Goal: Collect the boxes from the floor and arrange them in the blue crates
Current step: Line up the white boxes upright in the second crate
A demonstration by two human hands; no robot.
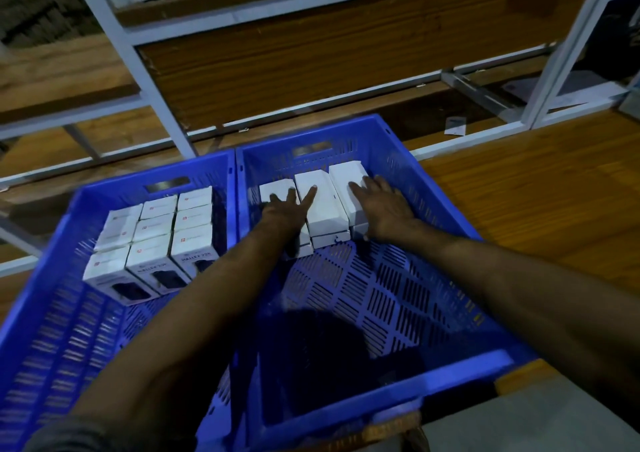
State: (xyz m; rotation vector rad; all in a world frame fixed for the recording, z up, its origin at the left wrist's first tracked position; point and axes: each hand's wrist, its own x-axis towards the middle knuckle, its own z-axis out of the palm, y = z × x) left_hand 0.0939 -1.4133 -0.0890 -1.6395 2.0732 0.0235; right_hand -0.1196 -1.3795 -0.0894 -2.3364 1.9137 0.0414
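Observation:
Two blue perforated crates stand side by side on the floor. The right crate [464,375] holds a short row of white boxes [325,209] against its far wall. My left hand [284,209] lies flat on the left boxes of that row with fingers spread. My right hand [381,209] rests flat on the rightmost box, fingers straight. The left crate [45,313] holds several white boxes [156,240] packed upright in rows at its far end.
A white metal shelving frame [152,81] with brown wooden boards stands right behind the crates. Wooden floor [536,209] runs to the right of the crates. A small white item [454,126] lies under the rack at the right.

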